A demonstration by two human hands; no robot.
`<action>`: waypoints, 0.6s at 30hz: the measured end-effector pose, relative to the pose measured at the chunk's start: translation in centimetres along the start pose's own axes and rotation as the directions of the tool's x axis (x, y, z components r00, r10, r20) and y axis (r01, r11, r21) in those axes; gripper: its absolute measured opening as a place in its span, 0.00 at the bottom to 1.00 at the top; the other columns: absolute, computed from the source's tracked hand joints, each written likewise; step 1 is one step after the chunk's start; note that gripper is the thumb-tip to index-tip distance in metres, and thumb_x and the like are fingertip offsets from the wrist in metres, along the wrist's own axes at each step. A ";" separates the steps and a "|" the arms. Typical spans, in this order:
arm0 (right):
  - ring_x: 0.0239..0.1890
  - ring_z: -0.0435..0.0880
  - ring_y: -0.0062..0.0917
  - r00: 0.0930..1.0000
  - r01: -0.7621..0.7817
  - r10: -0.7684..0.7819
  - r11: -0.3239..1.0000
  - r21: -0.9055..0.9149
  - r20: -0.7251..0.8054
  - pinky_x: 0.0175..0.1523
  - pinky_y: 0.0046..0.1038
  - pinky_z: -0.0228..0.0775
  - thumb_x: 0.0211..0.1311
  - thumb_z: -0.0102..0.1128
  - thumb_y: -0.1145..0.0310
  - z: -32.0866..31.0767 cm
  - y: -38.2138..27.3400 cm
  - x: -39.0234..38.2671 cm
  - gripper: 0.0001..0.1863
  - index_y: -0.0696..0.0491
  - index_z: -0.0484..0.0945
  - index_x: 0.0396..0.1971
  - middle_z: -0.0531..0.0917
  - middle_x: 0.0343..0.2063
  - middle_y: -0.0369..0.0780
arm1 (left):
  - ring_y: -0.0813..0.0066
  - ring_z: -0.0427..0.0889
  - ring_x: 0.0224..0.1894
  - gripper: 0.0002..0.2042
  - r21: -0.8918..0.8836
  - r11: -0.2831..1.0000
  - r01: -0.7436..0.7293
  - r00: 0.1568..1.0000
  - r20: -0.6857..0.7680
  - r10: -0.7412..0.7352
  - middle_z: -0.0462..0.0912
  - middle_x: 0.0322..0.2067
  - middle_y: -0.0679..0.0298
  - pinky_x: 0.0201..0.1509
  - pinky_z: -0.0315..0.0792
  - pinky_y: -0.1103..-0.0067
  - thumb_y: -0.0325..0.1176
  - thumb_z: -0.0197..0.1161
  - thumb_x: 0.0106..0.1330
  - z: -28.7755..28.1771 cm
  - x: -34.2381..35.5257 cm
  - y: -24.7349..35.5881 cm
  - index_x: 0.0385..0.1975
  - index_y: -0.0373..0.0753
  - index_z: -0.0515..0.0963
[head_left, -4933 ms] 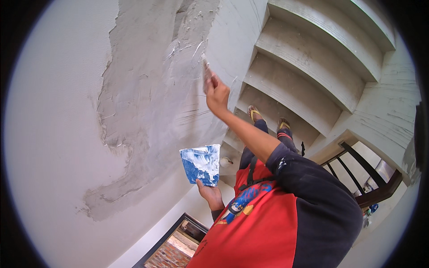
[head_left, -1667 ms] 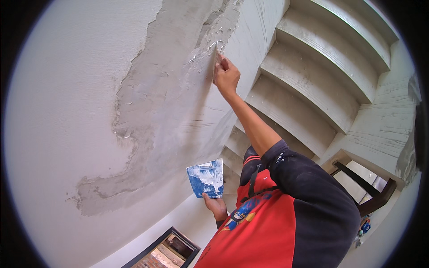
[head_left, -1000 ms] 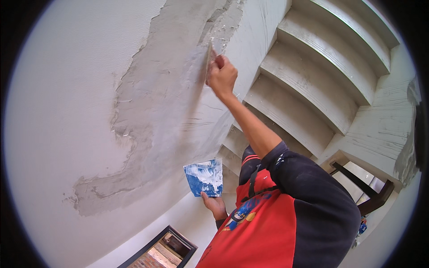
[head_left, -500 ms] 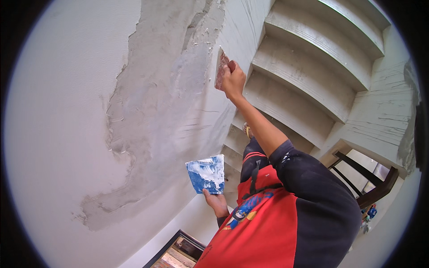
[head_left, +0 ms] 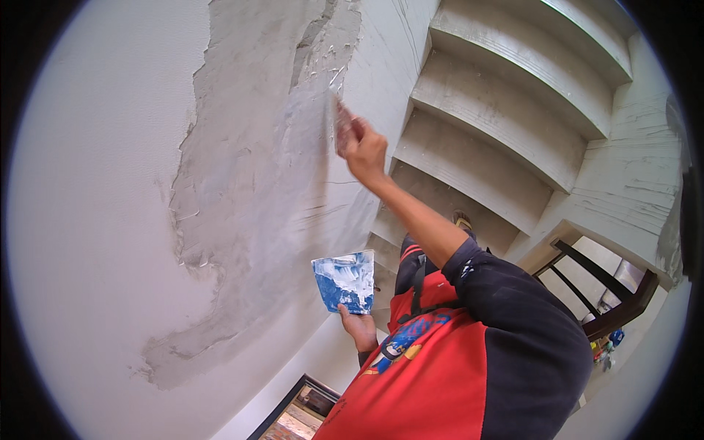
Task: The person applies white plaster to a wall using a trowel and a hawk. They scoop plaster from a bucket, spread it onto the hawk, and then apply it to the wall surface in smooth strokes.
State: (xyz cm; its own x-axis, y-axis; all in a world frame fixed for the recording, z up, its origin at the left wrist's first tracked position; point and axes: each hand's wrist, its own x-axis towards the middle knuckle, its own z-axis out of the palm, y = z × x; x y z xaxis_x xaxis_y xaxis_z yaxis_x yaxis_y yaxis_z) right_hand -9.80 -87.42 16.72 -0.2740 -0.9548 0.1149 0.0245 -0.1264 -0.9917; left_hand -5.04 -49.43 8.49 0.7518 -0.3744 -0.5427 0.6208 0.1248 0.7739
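Observation:
My right hand (head_left: 368, 155) is closed round a reddish-brown putty knife (head_left: 342, 130), somewhat blurred by motion. Its blade lies against or very near the wall at the right border of a grey patch (head_left: 257, 139); I cannot tell whether it touches. Fresh smears and small white ridges show just above the blade. Lower down, my left hand (head_left: 359, 328) grips the bottom edge of a flat blue plaster board (head_left: 328, 288). White putty (head_left: 352, 273) is spread over the board's upper and right parts.
Concrete stairs (head_left: 499, 117) rise along the right of the wall, and a foot stands on a lower step. A dark wooden railing (head_left: 620, 312) is at the lower right. Near the bottom edge is a dark-framed opening (head_left: 290, 403). Off-white wall (head_left: 95, 220) fills the left.
My right hand and the putty knife have moved left, onto the grey patch's right border. The board in my left hand has shifted slightly right and up. A foot shows farther right on the stairs.

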 end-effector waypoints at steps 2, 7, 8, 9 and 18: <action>0.33 0.82 0.44 0.996 -0.041 0.040 0.999 -0.012 -0.086 0.40 0.37 0.73 0.56 0.53 0.70 -0.5 0.7 2.6 0.13 0.62 0.77 0.38 0.82 0.30 0.52 | 0.61 0.66 0.59 0.23 -0.005 1.000 0.012 0.999 0.035 -0.012 0.65 0.58 0.57 0.64 0.59 0.66 0.44 0.43 0.71 0.5 -0.1 0.2 0.60 0.36 0.59; 0.32 0.82 0.43 0.998 -0.066 0.066 0.988 -0.139 -0.002 0.41 0.34 0.71 0.55 0.53 0.71 1.5 0.8 5.3 0.13 0.61 0.77 0.39 0.82 0.30 0.51 | 0.60 0.66 0.59 0.23 0.003 1.000 -0.008 1.000 -0.019 0.008 0.65 0.59 0.57 0.64 0.58 0.66 0.44 0.42 0.71 -1.3 0.9 -0.7 0.60 0.37 0.59; 0.32 0.82 0.43 0.996 -0.069 0.075 0.988 -0.139 0.037 0.40 0.33 0.71 0.55 0.53 0.72 1.2 0.2 5.0 0.13 0.60 0.78 0.39 0.82 0.29 0.51 | 0.60 0.66 0.59 0.23 -0.006 1.000 -0.011 1.000 -0.026 0.011 0.65 0.59 0.57 0.64 0.58 0.66 0.44 0.42 0.71 -1.2 0.8 -0.9 0.60 0.37 0.59; 0.31 0.82 0.43 0.994 -0.073 0.085 0.988 -0.139 0.076 0.39 0.33 0.71 0.55 0.53 0.73 1.0 -0.1 4.7 0.13 0.60 0.78 0.39 0.82 0.29 0.51 | 0.60 0.66 0.59 0.23 -0.030 1.000 -0.009 0.999 -0.034 0.008 0.65 0.59 0.57 0.64 0.58 0.66 0.44 0.41 0.71 -1.0 0.7 -1.3 0.60 0.37 0.58; 0.34 0.84 0.30 0.992 -0.125 0.126 0.988 0.087 -0.005 0.41 0.28 0.71 0.56 0.56 0.73 0.2 1.0 0.1 0.12 0.64 0.77 0.38 0.83 0.30 0.50 | 0.61 0.63 0.61 0.26 -0.023 1.000 0.013 1.000 -0.004 -0.013 0.62 0.61 0.57 0.65 0.56 0.65 0.46 0.44 0.70 -0.4 0.2 -0.6 0.62 0.35 0.56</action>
State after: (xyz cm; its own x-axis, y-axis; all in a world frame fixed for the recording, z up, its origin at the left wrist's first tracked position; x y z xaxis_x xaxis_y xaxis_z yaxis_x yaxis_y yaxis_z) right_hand -9.64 -87.66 15.74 -0.2732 -0.9619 -0.0109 0.1423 -0.0292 -0.9894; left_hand -5.18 -49.23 7.75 0.7444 -0.3728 -0.5540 0.6355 0.1406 0.7592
